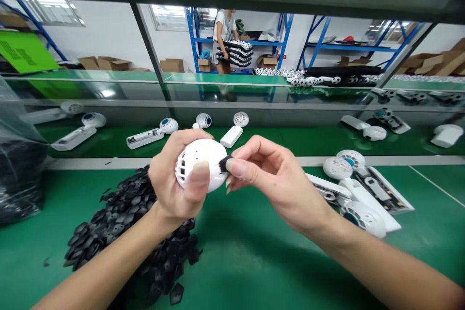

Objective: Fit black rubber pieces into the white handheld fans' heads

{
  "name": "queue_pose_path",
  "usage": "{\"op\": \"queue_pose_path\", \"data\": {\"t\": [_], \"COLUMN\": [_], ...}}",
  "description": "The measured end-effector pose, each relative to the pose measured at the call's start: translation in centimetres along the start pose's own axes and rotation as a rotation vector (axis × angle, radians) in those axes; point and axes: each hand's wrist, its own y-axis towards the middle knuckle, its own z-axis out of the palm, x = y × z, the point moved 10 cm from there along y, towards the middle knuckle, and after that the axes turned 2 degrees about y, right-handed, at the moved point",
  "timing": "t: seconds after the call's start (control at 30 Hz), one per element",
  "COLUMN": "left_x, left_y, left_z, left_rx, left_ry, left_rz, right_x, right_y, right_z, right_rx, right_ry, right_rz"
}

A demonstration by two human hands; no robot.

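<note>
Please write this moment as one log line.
left hand: holds white dome | right hand: pinches black piece at dome edge | bench: heaped black pieces

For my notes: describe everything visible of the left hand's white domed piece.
The white domed piece looks like smooth plastic, with dark slots at its left and small holes higher up. The left hand grips it aloft, thumb across its face; the right hand holds a black piece at its right edge.
</note>
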Motion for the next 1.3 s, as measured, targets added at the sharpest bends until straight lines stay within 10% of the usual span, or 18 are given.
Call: {"op": "queue_pose_path", "data": {"t": [0.33,0.9,1.17,1.3], "left_x": [-1.7,-5.2,-4.7,-1.2], "left_y": [0.1,1.4,1.6,1.1], "left_z": [-0.1,1.0,0.9,1.4], "left_rx": [0.013,0.05,0.027,0.019], "left_ry": [0.108,0.292,0.175,-0.009], "left_rz": [0.283,0.331,0.153,-0.105], "right_x": [-1.3,-3.9,-0.1,2.4], "right_y": [-0.4,-0.8,-0.8,-1.8], "right_z": [0.9,0.6,0.4,0.9], "right_rx": [0.048,0.201,-0.015,-0.103], "right_ry": [0.0,0.007,-0.324,-0.671], "right_rz": [0.095,0.439,-0.029,-0.28]}}
